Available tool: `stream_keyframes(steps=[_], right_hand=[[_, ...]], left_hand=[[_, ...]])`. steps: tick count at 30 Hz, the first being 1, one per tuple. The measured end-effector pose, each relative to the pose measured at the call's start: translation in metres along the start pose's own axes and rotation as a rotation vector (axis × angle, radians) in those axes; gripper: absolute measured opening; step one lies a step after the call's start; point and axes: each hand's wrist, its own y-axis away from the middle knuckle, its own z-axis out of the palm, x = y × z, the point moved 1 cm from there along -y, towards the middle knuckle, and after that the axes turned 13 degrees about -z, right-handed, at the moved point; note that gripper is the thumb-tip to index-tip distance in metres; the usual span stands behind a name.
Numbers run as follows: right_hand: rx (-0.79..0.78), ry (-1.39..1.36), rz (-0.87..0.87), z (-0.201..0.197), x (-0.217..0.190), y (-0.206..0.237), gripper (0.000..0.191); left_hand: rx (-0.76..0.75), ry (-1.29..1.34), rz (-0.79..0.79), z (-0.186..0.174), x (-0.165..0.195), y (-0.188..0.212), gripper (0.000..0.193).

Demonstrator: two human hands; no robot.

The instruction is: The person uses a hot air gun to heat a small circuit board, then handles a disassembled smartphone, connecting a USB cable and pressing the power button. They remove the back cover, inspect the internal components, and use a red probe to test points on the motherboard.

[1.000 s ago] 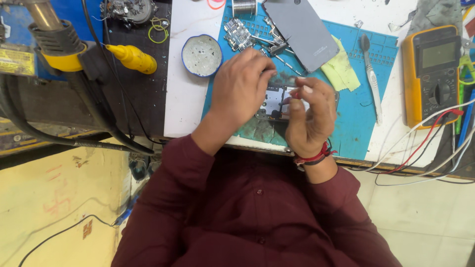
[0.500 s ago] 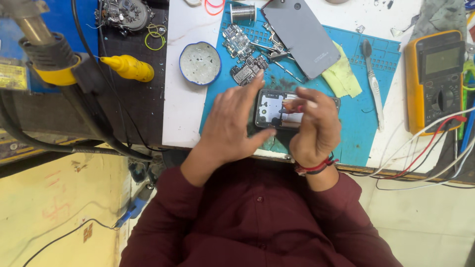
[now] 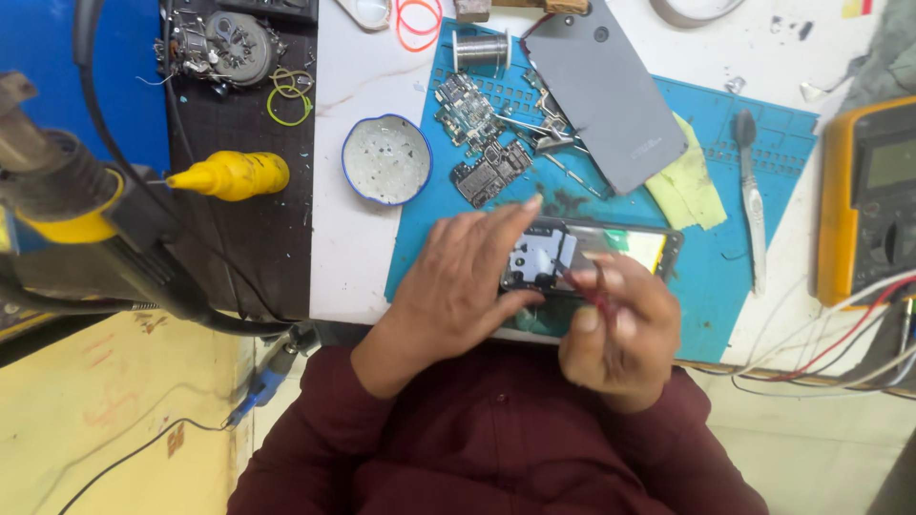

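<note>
mat (image 3: 725, 277): matt blue rubber, stained
back cover (image 3: 606, 91): smooth grey plastic, dull sheen
solder spool (image 3: 480, 50): shiny metal wire
cloth (image 3: 689, 186): soft yellow, creased
dish (image 3: 386, 159): glossy white, blue rim
sleeves (image 3: 496, 448): maroon woven fabric, matt

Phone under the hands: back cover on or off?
Off. The phone lies on the blue mat with its insides exposed; a grey back cover lies apart above it, beside loose circuit boards.

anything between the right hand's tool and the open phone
Nothing visible. The left hand steadies the opened phone at its left end, on the blue mat. The right hand holds a thin red-handled tool, its tip already over the exposed inside. The boards and grey back cover lie farther up, off to the side.
</note>
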Motion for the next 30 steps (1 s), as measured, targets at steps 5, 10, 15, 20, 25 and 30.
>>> stream_keyframes(steps=[5, 10, 15, 20, 25, 30], right_hand=[[0.079, 0.013, -0.107, 0.004, -0.002, 0.006, 0.053], [-0.026, 0.117, -0.094, -0.001, -0.001, 0.012, 0.055], [-0.01, 0.07, 0.013, -0.002, -0.004, 0.016, 0.055], [0.06, -0.013, 0.087, 0.005, 0.001, 0.012, 0.053], [0.146, -0.001, 0.088, 0.013, 0.008, 0.008, 0.046], [0.219, -0.042, 0.182, 0.019, 0.012, 0.016, 0.044]], left_hand=[[-0.015, 0.036, -0.027, 0.003, 0.002, 0.004, 0.093], [-0.025, 0.054, -0.029, 0.003, 0.001, 0.005, 0.093], [-0.028, 0.054, -0.028, 0.002, 0.001, 0.005, 0.093], [-0.018, 0.063, -0.035, 0.002, 0.001, 0.001, 0.097], [-0.018, 0.047, -0.033, 0.0, 0.0, -0.003, 0.101], [-0.018, 0.018, -0.047, -0.002, 0.003, -0.006, 0.104]])
